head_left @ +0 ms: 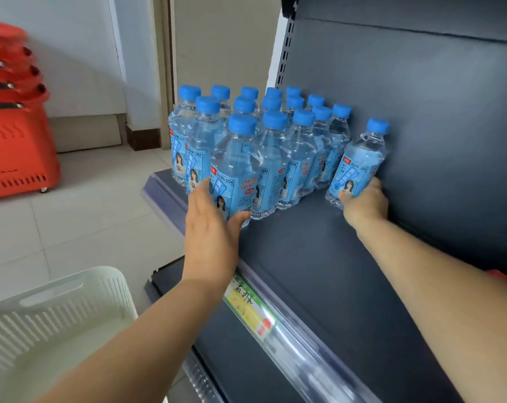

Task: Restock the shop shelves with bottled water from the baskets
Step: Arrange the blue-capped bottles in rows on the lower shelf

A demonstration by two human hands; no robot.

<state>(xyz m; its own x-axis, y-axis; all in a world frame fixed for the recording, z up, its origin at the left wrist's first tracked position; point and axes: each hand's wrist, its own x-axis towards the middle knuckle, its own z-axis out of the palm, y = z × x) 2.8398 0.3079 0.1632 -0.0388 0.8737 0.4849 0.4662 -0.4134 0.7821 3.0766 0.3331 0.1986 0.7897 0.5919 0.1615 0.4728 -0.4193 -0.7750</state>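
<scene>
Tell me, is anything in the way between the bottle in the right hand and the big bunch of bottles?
Nothing visible. The clear plastic water bottle with a blue cap, held in the grip of the right hand, is parted from the standing group of matching bottles only by bare dark grey metal shelf.

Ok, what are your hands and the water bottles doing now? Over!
Left hand holds front bottle of the group. Right hand grips lone bottle, tilted, near back panel. Nothing on shelf between them.
</scene>
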